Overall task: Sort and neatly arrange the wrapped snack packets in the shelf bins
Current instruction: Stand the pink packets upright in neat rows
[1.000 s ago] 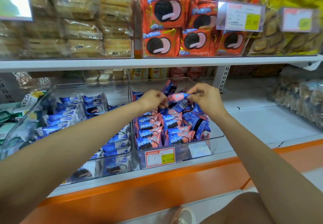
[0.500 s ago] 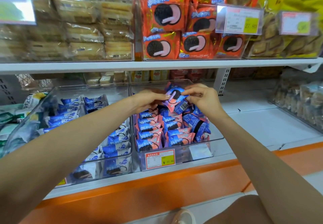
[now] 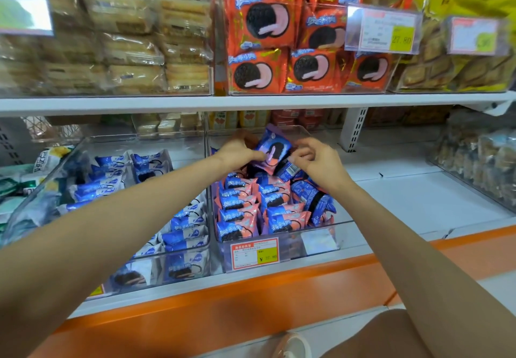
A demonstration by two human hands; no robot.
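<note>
One packet (image 3: pixel 272 152) stands upright, face-out, between left hand (image 3: pixel 237 151) and right hand (image 3: pixel 321 162).

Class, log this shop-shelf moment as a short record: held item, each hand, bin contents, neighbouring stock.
Held item: pink-and-blue cookie packet, held above the middle bin
Left hand: grips the packet's left edge
Right hand: pinches its right edge with curled fingers
Middle bin: rows of matching packets; price tag on front
Left bin: blue-and-white packets
Upper shelf: orange cookie packs
</note>
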